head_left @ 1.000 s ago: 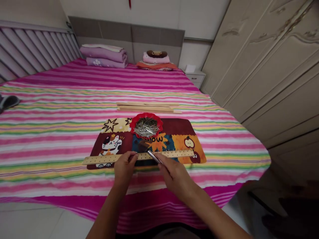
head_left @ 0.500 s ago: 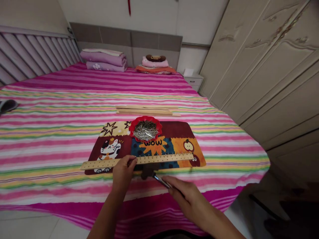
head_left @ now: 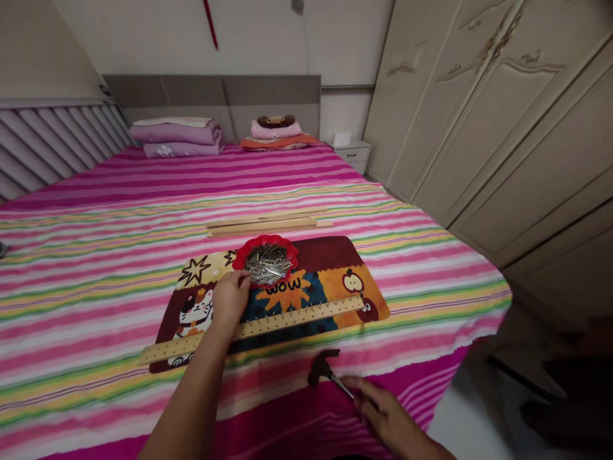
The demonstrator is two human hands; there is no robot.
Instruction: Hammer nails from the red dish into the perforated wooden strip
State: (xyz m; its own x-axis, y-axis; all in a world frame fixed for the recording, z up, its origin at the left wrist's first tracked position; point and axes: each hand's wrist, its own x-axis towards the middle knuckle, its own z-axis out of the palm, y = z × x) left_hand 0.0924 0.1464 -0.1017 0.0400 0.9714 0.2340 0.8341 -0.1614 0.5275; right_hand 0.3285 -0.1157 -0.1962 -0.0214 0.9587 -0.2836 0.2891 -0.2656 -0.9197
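My right hand (head_left: pixel 383 409) is wrapped round the handle of a claw hammer (head_left: pixel 322 369), its dark head low over the near side of the bed. At the left rim of a red scalloped bowl (head_left: pixel 293 263), my left hand (head_left: pixel 232 295) has its fingertips drawn together, close to the silver and dark nails (head_left: pixel 268 265) heaped inside. Whether a nail is between those fingers cannot be made out. A long wooden strip (head_left: pixel 297 317) with rows of holes lies across the patterned mat (head_left: pixel 325 252). Several nails stand upright along its right half, and my left forearm covers part of it.
Beyond the bowl lie several plain wooden strips (head_left: pixel 268 223) on the striped bedspread (head_left: pixel 412 255). Folded purple bedding (head_left: pixel 175 135) and a smaller pink and orange pile (head_left: pixel 276 134) rest by the headboard. A wardrobe (head_left: pixel 460 128) stands on the right.
My left hand has left the wooden strip and moved up to the bowl's rim. My right hand has drawn the hammer back towards me, away from the strip. The view has shifted.
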